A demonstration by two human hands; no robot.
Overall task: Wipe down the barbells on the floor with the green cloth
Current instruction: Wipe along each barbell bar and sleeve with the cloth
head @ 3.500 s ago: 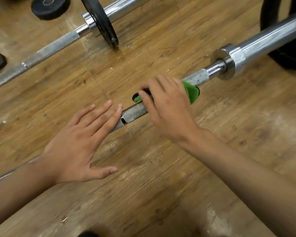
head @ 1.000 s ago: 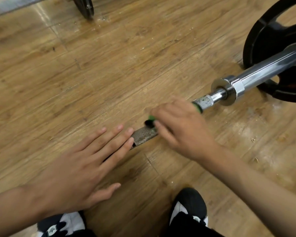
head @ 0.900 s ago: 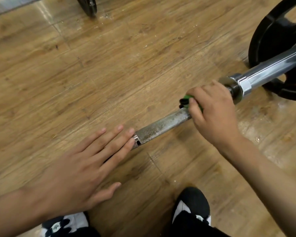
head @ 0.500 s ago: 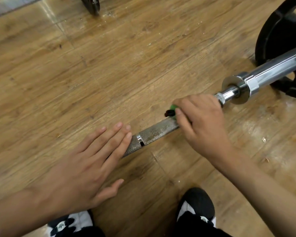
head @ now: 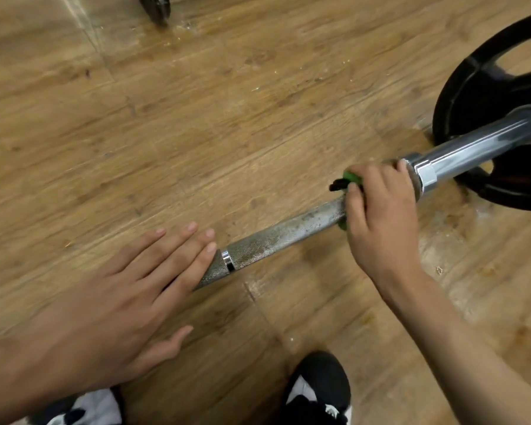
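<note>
Head-camera footage showed the barbell [head: 276, 237] lying on the wooden floor [head: 196, 118], its sleeve running into a black weight plate [head: 485, 96] at the right. The right hand [head: 380, 210] was curled around the shaft just beside the collar, gripping the green cloth [head: 351, 178] wrapped on it. The left hand [head: 129, 302] lay flat on the shaft with straight fingers, above two black-and-white shoes [head: 316, 391].

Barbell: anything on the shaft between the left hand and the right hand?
Head view: only bare knurled shaft, speckled, with one smooth ring beside the left hand. The right hand grips the green cloth around the shaft.
</note>
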